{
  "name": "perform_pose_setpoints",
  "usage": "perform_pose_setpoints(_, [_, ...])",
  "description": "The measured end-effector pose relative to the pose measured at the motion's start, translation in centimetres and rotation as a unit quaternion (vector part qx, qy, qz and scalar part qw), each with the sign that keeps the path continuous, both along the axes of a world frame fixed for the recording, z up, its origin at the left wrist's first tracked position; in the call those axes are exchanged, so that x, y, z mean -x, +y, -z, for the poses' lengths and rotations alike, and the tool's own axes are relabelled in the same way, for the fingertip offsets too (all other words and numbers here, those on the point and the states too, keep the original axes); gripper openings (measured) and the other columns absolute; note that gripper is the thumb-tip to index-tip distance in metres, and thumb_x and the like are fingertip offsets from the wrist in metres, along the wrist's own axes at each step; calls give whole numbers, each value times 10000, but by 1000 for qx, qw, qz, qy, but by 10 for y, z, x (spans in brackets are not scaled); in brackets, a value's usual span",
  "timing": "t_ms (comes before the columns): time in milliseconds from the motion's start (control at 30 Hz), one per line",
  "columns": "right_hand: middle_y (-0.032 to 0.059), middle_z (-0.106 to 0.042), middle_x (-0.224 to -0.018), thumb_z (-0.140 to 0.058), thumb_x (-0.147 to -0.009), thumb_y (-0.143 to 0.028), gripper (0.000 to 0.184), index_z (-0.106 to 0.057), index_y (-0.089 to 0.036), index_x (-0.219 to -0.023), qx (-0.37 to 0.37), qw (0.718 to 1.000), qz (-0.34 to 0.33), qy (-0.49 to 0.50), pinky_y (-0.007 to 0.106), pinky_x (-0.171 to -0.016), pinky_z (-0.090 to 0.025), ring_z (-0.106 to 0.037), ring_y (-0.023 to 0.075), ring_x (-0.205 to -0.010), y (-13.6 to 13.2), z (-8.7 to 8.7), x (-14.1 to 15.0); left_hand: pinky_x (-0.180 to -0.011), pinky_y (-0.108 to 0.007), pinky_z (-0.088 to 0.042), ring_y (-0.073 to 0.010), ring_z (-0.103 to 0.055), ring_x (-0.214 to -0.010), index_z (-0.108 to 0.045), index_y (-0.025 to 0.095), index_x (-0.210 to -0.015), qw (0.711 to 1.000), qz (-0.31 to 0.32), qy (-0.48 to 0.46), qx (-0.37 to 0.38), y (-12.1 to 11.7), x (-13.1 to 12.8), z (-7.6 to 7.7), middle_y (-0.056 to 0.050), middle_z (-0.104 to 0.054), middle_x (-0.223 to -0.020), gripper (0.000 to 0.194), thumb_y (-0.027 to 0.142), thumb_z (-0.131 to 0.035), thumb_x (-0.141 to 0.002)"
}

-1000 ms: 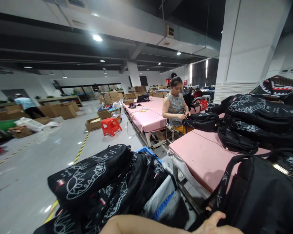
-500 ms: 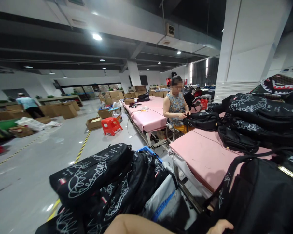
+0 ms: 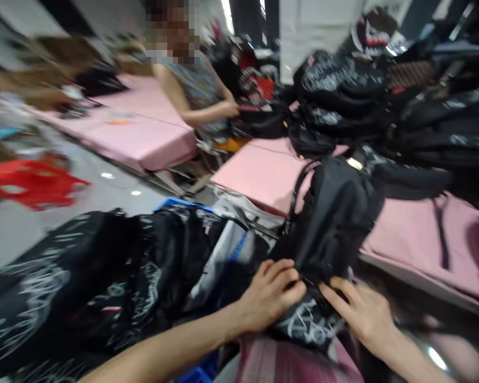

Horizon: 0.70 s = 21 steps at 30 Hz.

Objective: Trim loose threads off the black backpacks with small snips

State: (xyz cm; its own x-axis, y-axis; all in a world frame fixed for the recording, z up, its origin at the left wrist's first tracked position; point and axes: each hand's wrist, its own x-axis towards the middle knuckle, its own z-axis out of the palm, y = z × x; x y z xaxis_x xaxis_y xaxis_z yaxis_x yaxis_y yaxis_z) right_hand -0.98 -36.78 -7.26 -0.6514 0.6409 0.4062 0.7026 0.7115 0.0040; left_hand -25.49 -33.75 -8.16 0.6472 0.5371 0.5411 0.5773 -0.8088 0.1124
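Observation:
A black backpack (image 3: 327, 223) leans against the edge of the pink-covered table, close in front of me. Its lower end, with white scribble print, hangs toward my lap. My left hand (image 3: 273, 292) has its fingers curled over the bag's near left side. On the opposite side, my right hand (image 3: 357, 308) grips the same bag between thumb and fingers. Motion blur hides exactly which part of the fabric each hand pinches. To the left, several black backpacks with white scribbles (image 3: 143, 266) are piled in a blue crate (image 3: 171, 203).
More black bags (image 3: 339, 80) are stacked on the pink table (image 3: 259, 173) at right. A co-worker (image 3: 199, 96) handles a black bag across the table. Another pink table (image 3: 151, 122) stands behind. A red plastic stool (image 3: 32, 181) is on the floor at left.
My view has swung right and down. Both hands now show on the backpack, where before only part of one hand was visible. The backpack's lower end now hangs nearer my lap.

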Motion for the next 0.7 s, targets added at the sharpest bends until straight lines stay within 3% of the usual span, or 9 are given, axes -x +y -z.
perform_pose_setpoints(167, [98, -642, -986, -286, -922, -91, 342, -593, -108, -1071, 5, 1000, 1, -18, 250, -524, -377, -539, 117, -621, -2, -9, 11, -953, -360, -320, -212, -420, -1179, -599, 226, -1035, 998, 37, -34, 43, 0, 6, 2, -36, -607, -943, 258, 136, -422, -870])
perform_pose_setpoints(500, [104, -637, -981, -253, -944, -97, 352, -584, -91, -1064, 6, 1000, 3, 1, 250, -530, -359, -532, 119, -646, -8, -11, 10, -948, -371, -372, -225, -417, -1197, -601, 213, -1027, 996, 50, -32, 70, -3, 4, 1, -47, -609, -952, 239, 136, -438, -870])
perform_pose_setpoints(600, [109, -632, -975, -246, -950, -108, 356, -583, -89, -1064, 8, 1000, 4, 4, 249, -527, -361, -529, 119, -651, -6, -12, 11, -915, -358, -376, -218, -435, -1166, -609, 205, -989, 996, 45, -37, 65, -3, 0, -6, -41, -617, -933, 218, 134, -438, -874])
perform_pose_setpoints(700, [109, -629, -935, -268, -944, -100, 335, -588, -75, -1040, -5, 1000, -7, 11, 249, -521, -355, -522, 115, -647, -3, -15, 14, -887, -359, -350, -191, -500, -1052, -618, 214, -899, 998, 35, -22, 42, 9, -5, -24, -17, -639, -915, 140, 182, -485, -873])
